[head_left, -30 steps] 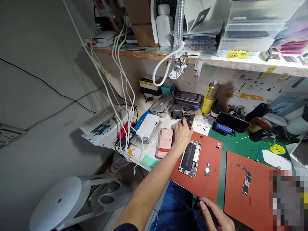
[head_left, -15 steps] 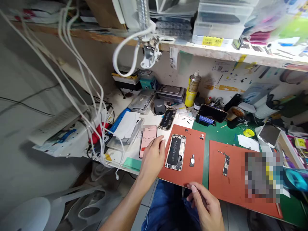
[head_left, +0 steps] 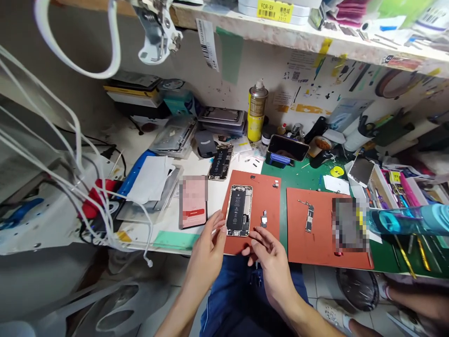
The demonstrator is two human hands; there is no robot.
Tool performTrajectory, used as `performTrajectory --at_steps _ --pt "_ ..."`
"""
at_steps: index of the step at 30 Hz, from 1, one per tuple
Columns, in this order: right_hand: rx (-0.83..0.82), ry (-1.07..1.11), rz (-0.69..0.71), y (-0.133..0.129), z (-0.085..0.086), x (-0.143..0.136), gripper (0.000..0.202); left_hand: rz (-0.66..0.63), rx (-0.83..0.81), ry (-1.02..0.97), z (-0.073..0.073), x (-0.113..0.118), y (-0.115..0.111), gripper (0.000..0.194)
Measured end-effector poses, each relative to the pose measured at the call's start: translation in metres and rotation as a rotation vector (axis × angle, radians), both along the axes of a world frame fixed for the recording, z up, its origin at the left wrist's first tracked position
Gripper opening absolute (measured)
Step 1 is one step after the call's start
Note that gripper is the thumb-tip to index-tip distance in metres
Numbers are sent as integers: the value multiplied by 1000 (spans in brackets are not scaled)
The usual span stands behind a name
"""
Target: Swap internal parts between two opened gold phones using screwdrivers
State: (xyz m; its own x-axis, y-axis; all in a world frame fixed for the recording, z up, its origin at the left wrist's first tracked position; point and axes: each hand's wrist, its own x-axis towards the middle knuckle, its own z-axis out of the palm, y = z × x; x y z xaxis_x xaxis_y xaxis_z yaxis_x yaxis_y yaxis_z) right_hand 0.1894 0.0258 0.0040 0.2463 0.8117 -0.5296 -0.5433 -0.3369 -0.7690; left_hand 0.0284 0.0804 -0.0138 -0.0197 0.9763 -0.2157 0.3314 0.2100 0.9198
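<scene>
An opened phone (head_left: 239, 210) with its black battery showing lies on the left red-brown mat (head_left: 261, 199). My left hand (head_left: 208, 245) is at the phone's lower left corner, its fingers stretched and a little apart; whether the thumb touches the frame is unclear. By the lower right corner, my right hand (head_left: 266, 255) has loosely bent fingers, spread, with nothing seen between them. A small metal phone part (head_left: 264, 219) rests on the mat above the right hand. To the left, a phone with a pink screen (head_left: 194, 203) lies on the white tabletop.
Another opened phone (head_left: 220, 162) sits behind the mat. On the right mat (head_left: 298, 248) lies a logic board (head_left: 309, 219) beside a blurred-out item. A yellow spray can (head_left: 257, 112), a propped phone (head_left: 289, 148) and a blue bottle (head_left: 403, 220) stand around. White cables (head_left: 70, 140) hang at left.
My left hand has come away from the pink-screened phone to the opened phone's lower left corner. The right hand has moved up beside that phone. The view has shifted right.
</scene>
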Motion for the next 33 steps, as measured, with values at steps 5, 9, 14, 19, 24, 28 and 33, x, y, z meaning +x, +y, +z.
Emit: performTrajectory --at_steps 5,9,14,19,24,28,33 --pt "72 -123 174 14 -4 -7 55 -1 -41 -44 1 -4 -1 61" --pt "52 -173 245 21 -8 -10 60 38 -81 -116 1 -6 0 66" --pt "96 -104 202 15 -6 -4 62 220 -164 -318 11 9 7 72" --pt "152 4 236 4 0 3 65 221 -421 -687 23 33 17 61" --pt "129 -330 385 -2 7 24 63 236 -495 -747 31 43 22 67" --pt "62 -1072 300 11 13 46 33 221 -391 -734 38 45 22 63" --pt "-207 -1376 486 43 19 49 22 134 -398 -824 37 33 20 66"
